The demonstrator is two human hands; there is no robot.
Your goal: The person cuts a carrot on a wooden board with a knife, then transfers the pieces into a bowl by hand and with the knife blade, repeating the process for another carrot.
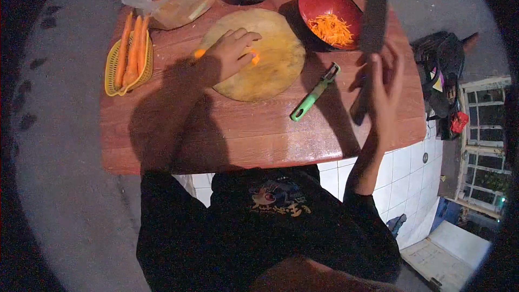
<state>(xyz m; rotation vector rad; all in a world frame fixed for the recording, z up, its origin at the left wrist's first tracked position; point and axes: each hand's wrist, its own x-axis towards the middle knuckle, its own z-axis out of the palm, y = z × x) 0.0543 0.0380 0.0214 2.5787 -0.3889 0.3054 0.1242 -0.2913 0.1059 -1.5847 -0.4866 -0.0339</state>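
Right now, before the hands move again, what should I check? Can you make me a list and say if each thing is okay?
1. Knife in the right hand: ok, though blur hides the exact grip.
2. Blade away from the left hand: ok, it is off to the right.
3. Carrot on the board, under the left hand: ok.
4. Left fingertips tucked in safely: cannot tell.
5. Peeler off the board: ok, it lies on the table.
6. Board steady: cannot tell from one picture.
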